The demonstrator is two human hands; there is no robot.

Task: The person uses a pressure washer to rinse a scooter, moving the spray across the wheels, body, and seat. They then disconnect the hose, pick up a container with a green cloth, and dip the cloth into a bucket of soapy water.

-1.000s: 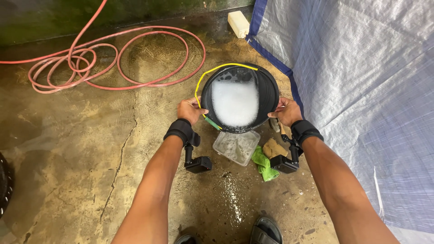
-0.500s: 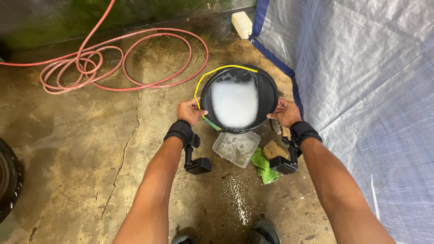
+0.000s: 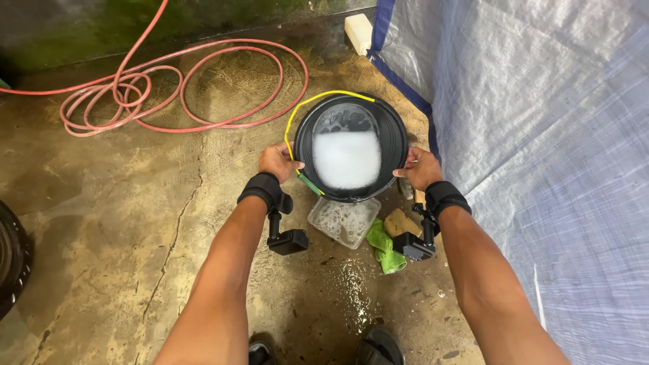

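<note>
One bucket (image 3: 351, 108), one hose (image 3: 182, 88), one tub (image 3: 343, 222), two hands (image 3: 278, 161).

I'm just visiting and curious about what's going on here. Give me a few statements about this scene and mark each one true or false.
1. Both hands grip the rim of the black bucket, the left hand on one side and the right hand on the other. True.
2. The bucket is dry and empty. False: it holds white foam.
3. A red hose lies coiled on the concrete floor. True.
4. The clear plastic container sits inside the bucket. False: it lies on the floor just below the bucket.
5. A green cloth lies beside the clear container. True.
6. The bucket's handle is blue. False: the handle is yellow.
</note>
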